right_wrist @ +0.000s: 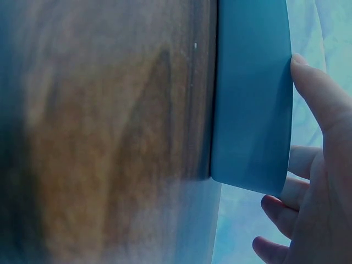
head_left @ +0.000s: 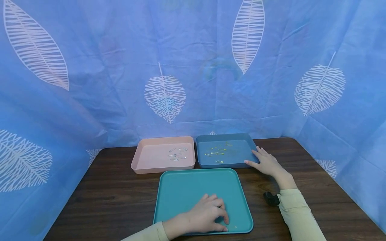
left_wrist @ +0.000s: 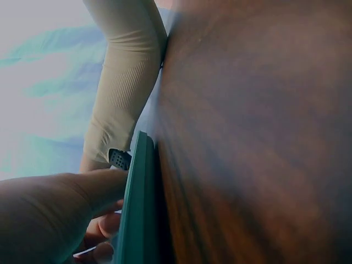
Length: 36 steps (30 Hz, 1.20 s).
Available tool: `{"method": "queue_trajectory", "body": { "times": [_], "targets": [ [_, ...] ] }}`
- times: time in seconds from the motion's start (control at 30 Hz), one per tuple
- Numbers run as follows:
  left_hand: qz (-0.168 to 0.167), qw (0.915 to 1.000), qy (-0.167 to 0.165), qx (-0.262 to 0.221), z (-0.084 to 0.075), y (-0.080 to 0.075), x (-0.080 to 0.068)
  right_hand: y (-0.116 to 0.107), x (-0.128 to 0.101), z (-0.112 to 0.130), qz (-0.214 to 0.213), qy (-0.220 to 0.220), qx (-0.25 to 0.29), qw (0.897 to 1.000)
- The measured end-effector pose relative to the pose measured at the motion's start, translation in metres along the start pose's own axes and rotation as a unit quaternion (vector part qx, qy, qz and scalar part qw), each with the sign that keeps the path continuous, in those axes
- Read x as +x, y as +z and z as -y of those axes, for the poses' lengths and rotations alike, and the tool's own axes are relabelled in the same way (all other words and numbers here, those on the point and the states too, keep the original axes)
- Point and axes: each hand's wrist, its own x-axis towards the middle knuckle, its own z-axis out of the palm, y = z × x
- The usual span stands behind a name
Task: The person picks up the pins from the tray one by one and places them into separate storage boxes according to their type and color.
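Observation:
My left hand point(head_left: 206, 214) reaches over the near right part of the teal tray point(head_left: 193, 184), fingers bent downward, thumb and index tips apart. A tiny yellowish piece point(head_left: 235, 227) lies just right of them. In the left wrist view, the fingers point(left_wrist: 103, 228) are partly hidden behind the tray's edge. My right hand point(head_left: 268, 163) is spread at the right front corner of the blue tray point(head_left: 244, 144). In the right wrist view, its thumb point(right_wrist: 313, 82) touches the blue rim. Several gold safety pins point(head_left: 220, 153) lie scattered in the blue tray.
Left of the blue tray stands a pink tray point(head_left: 150, 154) with several silver safety pins point(head_left: 177, 155). All three trays sit on a dark wooden table point(head_left: 120, 201). A blue leaf-patterned cloth point(head_left: 199, 93) hangs behind. A black device point(head_left: 271, 198) is at the right wrist.

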Motion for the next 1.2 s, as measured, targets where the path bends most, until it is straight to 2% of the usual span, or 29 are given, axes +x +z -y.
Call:
{"method": "queue_trajectory", "body": {
  "times": [0.17,0.43,0.77,1.0,1.2],
  "targets": [
    [0.012,0.9998,-0.011,-0.012,-0.001,0.002,0.001,0.000,0.001,0.001,0.001,0.001,0.003,1.000],
    [0.012,0.9998,-0.013,-0.006,-0.002,0.003,0.001,0.001,0.001,0.001,0.000,0.001,0.003,1.000],
    [0.018,0.9998,0.000,0.012,-0.002,0.002,0.001,0.001,0.001,-0.001,0.001,0.004,0.003,1.000],
    [0.000,0.9995,0.009,0.029,0.000,-0.006,0.003,-0.001,-0.001,0.001,-0.001,0.004,0.005,1.000],
    [-0.010,0.9992,0.002,0.037,0.002,-0.013,0.006,0.000,0.000,0.000,0.001,0.005,0.013,1.000]
  ]
}}
